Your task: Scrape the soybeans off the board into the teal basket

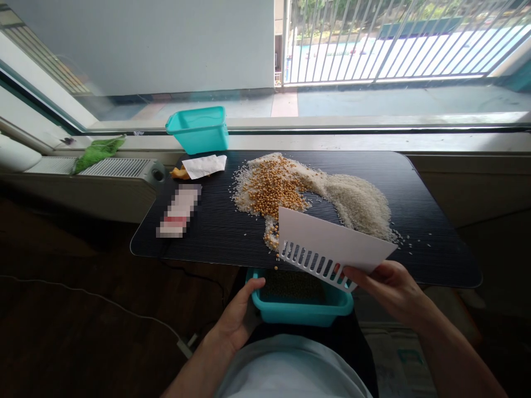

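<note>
My left hand [239,310] grips the left rim of a teal plastic bin [305,314], held below the table's front edge. Small dark green beans [294,286] lie inside it. My right hand [394,286] is closed on the lower right end of a white plastic scraper [332,240] with a row of slots along one edge. The scraper is tilted above the table's front edge and hides part of the bin. Beyond it, yellow soybeans [276,188] lie on white rice [360,204], with a narrow trail of both running toward the front edge.
A second teal bin [199,132] stands at the table's back left. Near it are a white paper [204,166] and a blurred-out flat item [180,210] on the dark table [224,243]. A green cloth [99,152] lies on the radiator [120,167]. A cable [124,310] crosses the floor.
</note>
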### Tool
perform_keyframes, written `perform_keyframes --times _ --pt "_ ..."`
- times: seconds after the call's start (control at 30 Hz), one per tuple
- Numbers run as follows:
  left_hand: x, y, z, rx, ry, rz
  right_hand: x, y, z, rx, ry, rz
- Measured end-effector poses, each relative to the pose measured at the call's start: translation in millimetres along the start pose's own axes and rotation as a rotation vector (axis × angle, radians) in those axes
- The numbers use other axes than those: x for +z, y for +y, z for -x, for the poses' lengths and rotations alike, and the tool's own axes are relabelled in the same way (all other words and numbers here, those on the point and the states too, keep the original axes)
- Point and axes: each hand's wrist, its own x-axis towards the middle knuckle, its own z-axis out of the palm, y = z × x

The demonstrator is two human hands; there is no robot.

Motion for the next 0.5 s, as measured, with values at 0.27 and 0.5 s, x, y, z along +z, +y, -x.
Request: perform_keyframes --times 0.27,0.5 --pt "-1.9 -0.1 -1.6 0.006 0.004 -0.006 -0.1 9.6 -13.3 -0.044 -0.092 0.071" --pt "-3.3 1.5 -0.9 0.008 -0.011 -0.014 1.4 11.2 -19.6 -0.077 -0.224 0.084"
